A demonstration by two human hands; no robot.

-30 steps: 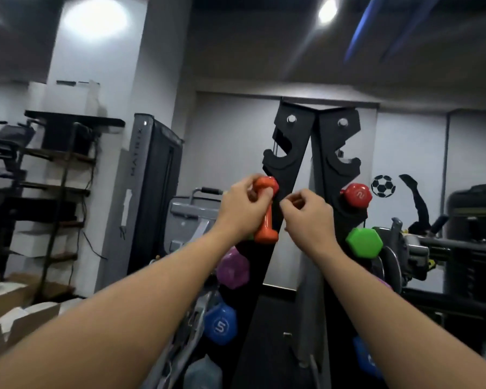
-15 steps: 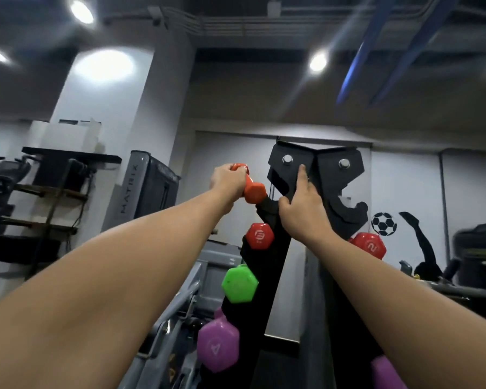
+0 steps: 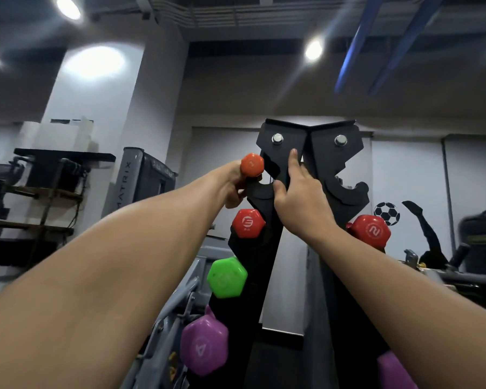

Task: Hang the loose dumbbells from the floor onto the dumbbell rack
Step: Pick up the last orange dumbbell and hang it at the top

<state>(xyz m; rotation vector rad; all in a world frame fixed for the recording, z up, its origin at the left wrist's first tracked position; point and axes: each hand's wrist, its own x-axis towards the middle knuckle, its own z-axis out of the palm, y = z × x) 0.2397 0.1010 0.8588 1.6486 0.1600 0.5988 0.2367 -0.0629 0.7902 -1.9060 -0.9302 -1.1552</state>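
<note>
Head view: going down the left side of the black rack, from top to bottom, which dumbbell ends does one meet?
orange dumbbell held by the left hand → red dumbbell marked 3 → green dumbbell → purple dumbbell

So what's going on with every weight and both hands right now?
orange dumbbell: held by the left hand at the rack's top left hook, not yet seated.
left hand: curled round the orange dumbbell's handle.
right hand: flat, fingers straight, on the rack.
red dumbbell marked 3: hanging on the rack.
green dumbbell: hanging.
purple dumbbell: hanging.
red dumbbell marked 2: hanging, right side.
</note>
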